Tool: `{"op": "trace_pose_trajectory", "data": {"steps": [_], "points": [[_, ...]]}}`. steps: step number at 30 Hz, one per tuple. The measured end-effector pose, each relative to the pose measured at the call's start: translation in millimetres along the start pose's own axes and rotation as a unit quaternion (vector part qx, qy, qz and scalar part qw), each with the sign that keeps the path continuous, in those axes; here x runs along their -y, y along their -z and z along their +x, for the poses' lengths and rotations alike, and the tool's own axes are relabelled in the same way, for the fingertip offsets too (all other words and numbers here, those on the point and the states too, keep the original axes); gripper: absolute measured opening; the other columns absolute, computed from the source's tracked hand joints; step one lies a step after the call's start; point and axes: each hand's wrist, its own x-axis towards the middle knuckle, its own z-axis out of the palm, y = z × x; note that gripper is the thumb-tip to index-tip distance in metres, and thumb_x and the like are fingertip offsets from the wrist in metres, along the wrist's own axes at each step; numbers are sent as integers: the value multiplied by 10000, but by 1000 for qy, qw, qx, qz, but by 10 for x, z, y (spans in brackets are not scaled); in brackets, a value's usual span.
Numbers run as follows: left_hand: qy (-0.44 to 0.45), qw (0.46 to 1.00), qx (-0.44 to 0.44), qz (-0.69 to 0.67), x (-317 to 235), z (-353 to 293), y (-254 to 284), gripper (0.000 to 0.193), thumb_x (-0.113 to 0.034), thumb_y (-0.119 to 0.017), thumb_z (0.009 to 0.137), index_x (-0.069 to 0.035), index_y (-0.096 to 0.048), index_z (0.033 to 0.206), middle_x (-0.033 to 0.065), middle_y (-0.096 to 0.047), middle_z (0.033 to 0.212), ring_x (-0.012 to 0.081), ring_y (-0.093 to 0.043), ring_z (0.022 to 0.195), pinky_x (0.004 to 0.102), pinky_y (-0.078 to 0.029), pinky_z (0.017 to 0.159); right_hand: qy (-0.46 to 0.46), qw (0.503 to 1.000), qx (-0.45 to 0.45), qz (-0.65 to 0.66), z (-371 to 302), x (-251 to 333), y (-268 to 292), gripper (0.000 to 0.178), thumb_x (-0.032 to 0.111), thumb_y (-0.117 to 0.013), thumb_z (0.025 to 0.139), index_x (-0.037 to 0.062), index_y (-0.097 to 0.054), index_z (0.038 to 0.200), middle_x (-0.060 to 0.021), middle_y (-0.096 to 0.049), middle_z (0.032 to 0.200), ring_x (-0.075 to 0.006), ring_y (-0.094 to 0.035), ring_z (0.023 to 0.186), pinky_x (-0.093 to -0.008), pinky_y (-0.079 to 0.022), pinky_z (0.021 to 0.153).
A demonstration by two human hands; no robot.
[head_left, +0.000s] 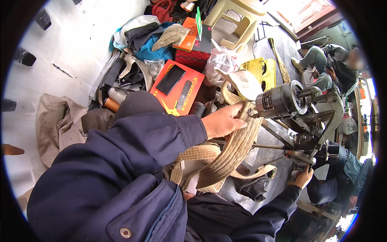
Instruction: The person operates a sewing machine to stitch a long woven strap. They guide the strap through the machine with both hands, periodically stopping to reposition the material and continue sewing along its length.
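A hand-cranked sewing machine (278,101) with a metal cylinder head stands in front of me. My left hand (223,121) is closed on a wide beige stitched strap (234,155), with thumb and fingers pinching it close to the needle end of the machine. The strap curves down toward my lap, and more beige webbing (197,153) loops beside it. Lower right, my right hand (304,178) is closed around the crank handle at the machine's wheel (300,156). Part of the handle is hidden by the fingers.
Left of the machine, a phone (171,79) lies on a red box (177,90). Behind it are piled cloths (145,38), a white plastic bag (221,62) and a beige stool (236,24). A dark shoe (254,188) rests below. Other people sit at right, one holding a phone (331,72).
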Motion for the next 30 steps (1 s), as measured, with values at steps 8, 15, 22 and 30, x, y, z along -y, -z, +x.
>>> {"op": "trace_pose_trajectory", "data": {"steps": [8,15,22,30], "points": [[20,1000,-10,5,-33,-26,-22,595,-30,-544,959,13,-311,1505,92,-538,1386,135,-523,1221,304,-394,1064,3,998,43,54,60,-108,32,252,278,-548,1023,113,-477,846,30,-410,605,-86,-393,417,-250,-290,371],[12,1000,-10,9,-26,-11,-20,596,-34,-545,958,4,-313,1506,83,-547,1367,134,-525,1218,306,-398,1061,-164,972,143,92,-101,-674,-431,238,294,-559,1012,111,-503,870,-11,-429,556,-163,-433,368,-303,-329,332],[5,1000,-2,8,25,14,-13,601,-24,-528,962,7,-290,1514,82,-539,1382,130,-509,1232,302,-392,1065,-44,944,302,124,-806,187,-486,303,338,-605,991,85,-544,837,-9,-500,607,-137,-521,463,-269,-439,452],[-26,999,12,29,1,-30,-30,620,-21,-527,965,18,-260,1524,96,-491,1441,140,-486,1264,303,-368,1094,-1,1000,6,27,-91,154,-30,240,260,-550,1023,97,-485,859,17,-437,604,-77,-386,429,-240,-291,392]]}}
